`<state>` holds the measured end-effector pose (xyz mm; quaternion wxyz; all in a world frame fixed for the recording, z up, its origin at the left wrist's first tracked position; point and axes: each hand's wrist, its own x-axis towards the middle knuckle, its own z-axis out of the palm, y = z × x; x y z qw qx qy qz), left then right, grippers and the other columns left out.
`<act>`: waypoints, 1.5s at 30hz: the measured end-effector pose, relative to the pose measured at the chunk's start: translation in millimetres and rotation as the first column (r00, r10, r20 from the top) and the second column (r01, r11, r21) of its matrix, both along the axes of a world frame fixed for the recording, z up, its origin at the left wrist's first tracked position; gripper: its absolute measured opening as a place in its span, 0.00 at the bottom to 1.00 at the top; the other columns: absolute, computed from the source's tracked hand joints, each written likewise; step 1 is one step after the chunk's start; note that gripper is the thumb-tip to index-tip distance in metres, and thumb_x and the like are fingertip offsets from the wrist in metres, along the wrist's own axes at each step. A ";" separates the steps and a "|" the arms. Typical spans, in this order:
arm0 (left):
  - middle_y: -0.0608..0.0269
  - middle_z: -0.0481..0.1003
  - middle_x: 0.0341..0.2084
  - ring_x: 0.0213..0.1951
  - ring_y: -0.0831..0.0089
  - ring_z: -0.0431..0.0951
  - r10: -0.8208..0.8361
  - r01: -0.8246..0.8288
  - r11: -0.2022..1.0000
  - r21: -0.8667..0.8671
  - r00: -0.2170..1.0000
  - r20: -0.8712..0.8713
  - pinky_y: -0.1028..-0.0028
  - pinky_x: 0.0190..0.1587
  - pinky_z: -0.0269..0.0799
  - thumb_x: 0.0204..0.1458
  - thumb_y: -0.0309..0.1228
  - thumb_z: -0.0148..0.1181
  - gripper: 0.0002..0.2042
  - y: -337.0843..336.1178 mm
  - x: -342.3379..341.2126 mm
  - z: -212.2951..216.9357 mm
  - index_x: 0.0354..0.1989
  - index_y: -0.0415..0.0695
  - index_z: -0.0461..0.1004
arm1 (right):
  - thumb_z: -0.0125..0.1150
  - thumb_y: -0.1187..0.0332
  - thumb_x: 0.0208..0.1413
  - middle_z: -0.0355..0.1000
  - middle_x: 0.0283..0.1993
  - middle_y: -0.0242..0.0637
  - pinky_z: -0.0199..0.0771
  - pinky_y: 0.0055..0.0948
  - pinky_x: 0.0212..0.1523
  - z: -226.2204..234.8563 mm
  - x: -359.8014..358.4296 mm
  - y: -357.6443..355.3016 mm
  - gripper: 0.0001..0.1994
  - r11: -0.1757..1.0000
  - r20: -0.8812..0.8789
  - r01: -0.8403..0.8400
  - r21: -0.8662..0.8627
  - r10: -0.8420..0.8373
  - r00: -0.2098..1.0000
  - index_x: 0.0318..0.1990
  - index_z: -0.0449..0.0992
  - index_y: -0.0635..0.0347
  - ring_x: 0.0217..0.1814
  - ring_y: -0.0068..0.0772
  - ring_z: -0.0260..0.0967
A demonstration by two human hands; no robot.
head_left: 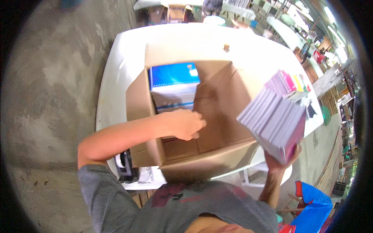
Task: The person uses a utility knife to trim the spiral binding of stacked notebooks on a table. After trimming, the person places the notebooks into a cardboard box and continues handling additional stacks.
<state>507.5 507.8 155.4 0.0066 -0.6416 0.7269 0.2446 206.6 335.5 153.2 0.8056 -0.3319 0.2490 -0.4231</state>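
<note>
An open cardboard box (pixel 225 153) stands on the white table in front of me. Inside it, along the left wall, lies a stack of notebooks with a bright blue cover (pixel 175 75) on top. My left hand (pixel 182 123) reaches over the box's left side, just nearer to me than that stack. Its fingers are curled in, and nothing shows between them. To the right of the box, my right hand (pixel 283 159) grips a thick stack of notebooks (pixel 274 118) from below. The stack is tilted, its pale page edges facing up and a dark reddish cover showing at the right.
More notebooks with pink covers (pixel 285 80) lie on the table (pixel 260 48) at the right. A black tape dispenser (pixel 125 167) sits at the near left, beside the box. A concrete wall (pixel 54 97) runs along the left. Blue sheeting (pixel 314 207) is at the lower right.
</note>
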 end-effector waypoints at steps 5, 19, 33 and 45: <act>0.45 0.53 0.60 0.47 0.49 0.72 -0.245 0.158 0.959 0.236 0.881 0.404 0.57 0.43 0.72 0.42 0.47 0.65 0.41 -47.7 2.5 -93.4 0.63 0.50 0.50 | 0.54 0.39 0.38 0.59 0.59 0.29 0.59 0.50 0.54 -17.0 -64.1 -6.7 0.38 0.977 0.104 0.175 0.118 -0.188 0.977 0.59 0.60 0.42 0.60 0.36 0.56; 0.60 0.73 0.36 0.43 0.61 0.71 -0.624 0.660 0.748 0.069 0.664 0.412 0.63 0.47 0.66 0.36 0.41 0.64 0.23 -70.3 50.7 -146.1 0.43 0.48 0.69 | 0.56 0.49 0.43 0.68 0.53 0.36 0.68 0.48 0.52 -74.2 -154.2 12.1 0.33 0.955 0.265 0.256 0.153 -0.289 0.920 0.57 0.63 0.54 0.54 0.39 0.67; 0.60 0.76 0.35 0.41 0.61 0.75 -0.434 0.283 0.877 0.388 0.813 0.389 0.62 0.41 0.70 0.46 0.32 0.55 0.08 -76.6 23.9 -105.7 0.36 0.49 0.74 | 0.53 0.41 0.44 0.64 0.56 0.34 0.69 0.52 0.45 -86.9 -159.4 68.2 0.33 0.897 0.243 0.414 0.155 -0.441 0.864 0.57 0.64 0.47 0.55 0.42 0.64; 0.59 0.76 0.32 0.39 0.57 0.76 -0.497 0.479 0.867 0.139 0.802 0.331 0.61 0.38 0.73 0.46 0.25 0.51 0.08 -75.4 48.6 -114.6 0.35 0.46 0.72 | 0.47 0.35 0.45 0.59 0.61 0.33 0.64 0.54 0.52 -101.0 -170.4 92.2 0.38 0.917 0.223 0.398 0.028 -0.394 0.892 0.61 0.58 0.47 0.60 0.42 0.60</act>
